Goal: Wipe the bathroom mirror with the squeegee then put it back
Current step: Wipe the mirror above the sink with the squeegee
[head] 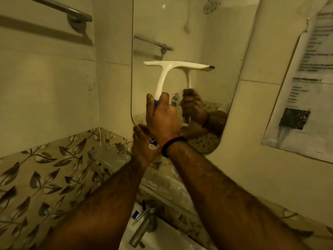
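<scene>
Fingers of right hand (160, 116) wrapped tight round white plastic T-shaped squeegee (173, 66) at its blue grip end, blade flat vs rounded frameless wall mirror (207, 51), mid-height. Left hand (142, 143) sits just below, fingers curled on a small blue/white item; can't tell what it is. Risk: blade tilts w/ uneven pressure, so streaks or skips. Wet grip could slip and drop onto metal basin tap (144, 226) below. Wipe looks in progress, put-back not yet done.

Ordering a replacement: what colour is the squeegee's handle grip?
Blue grip on a cream-white squeegee, seen in the head view.
</scene>
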A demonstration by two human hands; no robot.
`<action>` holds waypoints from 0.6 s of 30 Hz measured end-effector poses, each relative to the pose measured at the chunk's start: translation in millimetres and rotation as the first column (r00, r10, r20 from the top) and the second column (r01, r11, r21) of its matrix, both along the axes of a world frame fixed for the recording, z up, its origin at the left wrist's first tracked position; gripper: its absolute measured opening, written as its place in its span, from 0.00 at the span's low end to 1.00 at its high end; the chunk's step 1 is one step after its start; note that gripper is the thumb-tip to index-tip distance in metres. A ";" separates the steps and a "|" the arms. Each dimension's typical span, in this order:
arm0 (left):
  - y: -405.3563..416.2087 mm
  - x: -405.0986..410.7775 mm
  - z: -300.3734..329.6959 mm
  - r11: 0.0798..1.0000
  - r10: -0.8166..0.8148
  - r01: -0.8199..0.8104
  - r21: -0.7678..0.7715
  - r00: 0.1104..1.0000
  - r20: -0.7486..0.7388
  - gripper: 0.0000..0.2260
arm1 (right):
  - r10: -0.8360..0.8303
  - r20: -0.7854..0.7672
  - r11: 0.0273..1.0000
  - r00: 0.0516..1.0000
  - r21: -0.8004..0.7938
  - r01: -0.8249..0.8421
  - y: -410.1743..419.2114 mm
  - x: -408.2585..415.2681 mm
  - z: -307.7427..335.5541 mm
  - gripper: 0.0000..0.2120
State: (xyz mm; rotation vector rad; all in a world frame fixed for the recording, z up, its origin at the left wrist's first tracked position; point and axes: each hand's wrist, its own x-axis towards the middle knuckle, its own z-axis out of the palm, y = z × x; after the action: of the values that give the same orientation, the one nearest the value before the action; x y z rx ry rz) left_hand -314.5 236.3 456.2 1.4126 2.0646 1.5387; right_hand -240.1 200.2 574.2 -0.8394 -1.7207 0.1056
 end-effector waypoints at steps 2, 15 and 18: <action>1.8 -0.3 6.0 0.997 -0.036 0.039 -0.061 0.998 0.051 0.52 | -0.005 0.000 1.000 1.000 0.028 0.005 10.9 -3.8 20.8 0.17; 11.8 -5.9 4.2 0.997 -0.018 0.027 -0.071 0.993 0.117 0.71 | 0.005 0.040 0.988 0.999 0.155 -0.011 50.3 -17.7 124.1 0.17; 13.9 -7.9 4.4 0.998 -0.048 0.055 -0.043 0.985 0.165 0.70 | -0.007 0.055 0.987 0.998 0.162 -0.002 57.4 -19.7 136.5 0.16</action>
State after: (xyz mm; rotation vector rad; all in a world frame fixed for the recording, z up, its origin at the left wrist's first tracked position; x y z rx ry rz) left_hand -322.4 250.3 460.6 1.2675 1.9403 1.5208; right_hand -259.8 257.6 710.7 -0.7293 -1.7542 -0.0591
